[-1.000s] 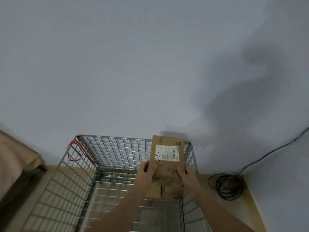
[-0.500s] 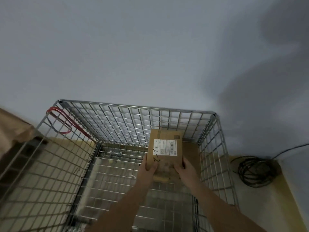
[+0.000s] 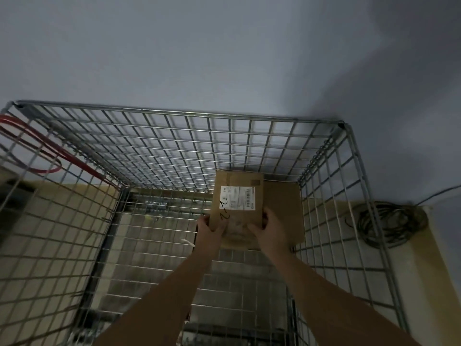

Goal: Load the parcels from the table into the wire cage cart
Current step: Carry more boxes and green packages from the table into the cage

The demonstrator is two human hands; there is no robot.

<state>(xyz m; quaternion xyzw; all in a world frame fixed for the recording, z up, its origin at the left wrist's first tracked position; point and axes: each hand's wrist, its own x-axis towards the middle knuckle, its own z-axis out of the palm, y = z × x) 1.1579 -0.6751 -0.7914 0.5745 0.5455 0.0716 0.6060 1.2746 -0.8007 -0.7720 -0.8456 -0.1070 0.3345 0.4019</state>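
My left hand (image 3: 210,227) and my right hand (image 3: 268,231) both grasp the near end of a small cardboard parcel (image 3: 237,203), one hand at each side, with the thumbs on its top face. The parcel carries a white shipping label (image 3: 237,198) with a barcode, and some black handwriting (image 3: 223,208) runs beside the label. I hold the parcel inside the wire cage cart (image 3: 174,113), near its far right corner, above a larger flat cardboard box (image 3: 284,211) that lies on the cart floor against the right wall. I cannot tell if the parcel touches this box or is just over it. My forearms reach down into the cart from the near side. A red cord (image 3: 32,146) hangs on the left wall of the cart. Outside the cart, on the floor at the right, a coil of dark cable (image 3: 389,223) lies near the grey wall (image 3: 224,51).
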